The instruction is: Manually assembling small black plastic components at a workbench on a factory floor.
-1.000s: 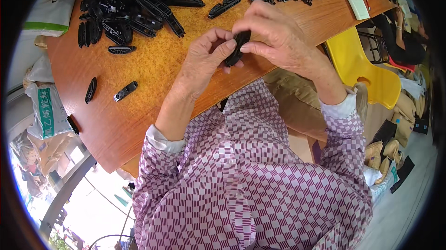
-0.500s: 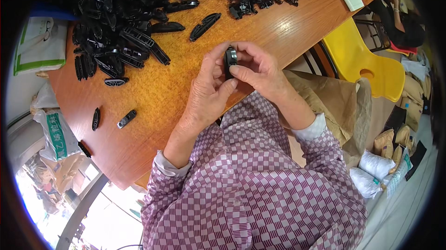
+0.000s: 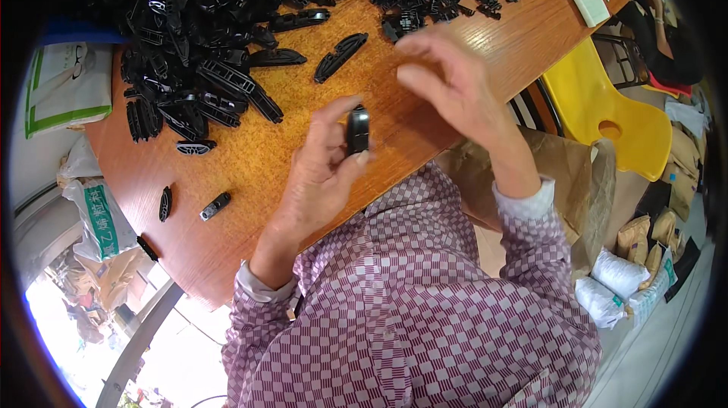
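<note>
The left hand (image 3: 322, 173) pinches a small black plastic part (image 3: 357, 130) between thumb and fingertips. The part stands roughly upright at the hand's one o'clock, above the near edge of the wooden table (image 3: 250, 173) and just short of the checked shirt front.

The right hand (image 3: 447, 86) is at the part's two o'clock, near it but clear of it. Its fingers are loosely spread and somewhat blurred, and it grips nothing that can be seen. It hovers over the table at the lower edge of the parts heap.

A large heap of black plastic parts (image 3: 227, 21) covers the far side of the table, from ten o'clock round to one o'clock of the left hand. Two long curved black pieces (image 3: 340, 55) lie apart from the heap at twelve o'clock. Three single pieces lie at the hand's nine o'clock near the table's left edge; one has a pale end (image 3: 215, 206).

Containers: sacks and filled bags (image 3: 637, 271) stand on the floor at four o'clock, contents not discernible. A printed white and green bag (image 3: 95, 214) lies beside the table's left edge. A yellow plastic chair (image 3: 607, 105) stands at the table's right side.
</note>
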Available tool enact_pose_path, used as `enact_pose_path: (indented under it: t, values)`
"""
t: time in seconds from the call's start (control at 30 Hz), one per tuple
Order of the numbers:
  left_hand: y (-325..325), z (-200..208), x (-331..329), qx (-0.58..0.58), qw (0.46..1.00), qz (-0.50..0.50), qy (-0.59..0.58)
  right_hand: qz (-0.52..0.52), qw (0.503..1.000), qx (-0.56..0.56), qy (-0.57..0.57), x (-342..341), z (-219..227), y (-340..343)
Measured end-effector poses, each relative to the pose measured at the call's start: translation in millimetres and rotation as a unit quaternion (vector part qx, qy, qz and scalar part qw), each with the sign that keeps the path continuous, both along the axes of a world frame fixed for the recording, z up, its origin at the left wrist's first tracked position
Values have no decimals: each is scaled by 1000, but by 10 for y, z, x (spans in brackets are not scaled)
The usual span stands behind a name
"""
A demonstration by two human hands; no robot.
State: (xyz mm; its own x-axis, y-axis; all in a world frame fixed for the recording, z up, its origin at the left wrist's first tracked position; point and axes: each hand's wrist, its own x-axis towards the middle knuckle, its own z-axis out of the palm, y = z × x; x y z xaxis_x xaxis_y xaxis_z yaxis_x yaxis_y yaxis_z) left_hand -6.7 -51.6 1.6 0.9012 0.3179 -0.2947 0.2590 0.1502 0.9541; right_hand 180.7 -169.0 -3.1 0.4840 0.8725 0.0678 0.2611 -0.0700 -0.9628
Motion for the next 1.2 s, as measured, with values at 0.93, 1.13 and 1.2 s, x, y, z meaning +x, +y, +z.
enact_pose_path:
  t: [0.93, 1.13, 1.2]
  values:
    - [571, -65, 478, -197, 975, 28, -96, 57, 982, 78, -164, -44, 273, 77]
    - [416, -131, 278, -357, 922, 25, -149, 136, 928, 71, -339, -188, 490, 139]
    - [404, -137, 233, -365, 918, 20, -155, 143, 922, 64, -353, -233, 537, 156]
